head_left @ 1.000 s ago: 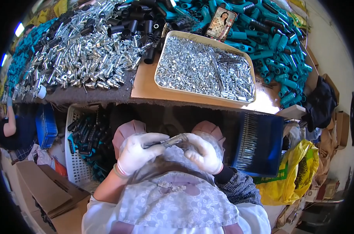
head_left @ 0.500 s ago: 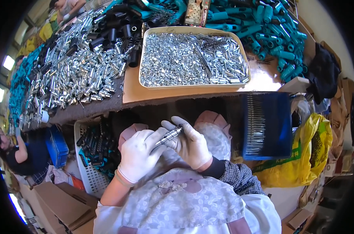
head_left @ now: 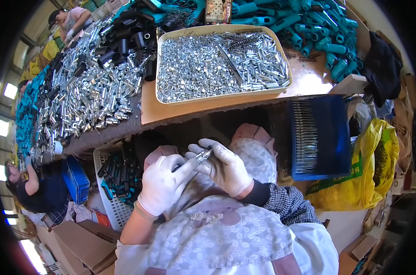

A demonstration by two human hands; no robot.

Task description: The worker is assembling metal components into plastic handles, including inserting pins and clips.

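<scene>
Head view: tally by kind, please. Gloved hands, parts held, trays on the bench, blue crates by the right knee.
Gloved hands: 2, left hand and right hand
Metal part pinched between both hands: 1
Beige tray of silver parts on the bench: 1
Blue crate by the right knee: 1
Total: 5

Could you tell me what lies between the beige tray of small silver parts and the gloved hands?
In the head view, only the brown tabletop's bare edge and dark shadow beneath separate them.
</scene>
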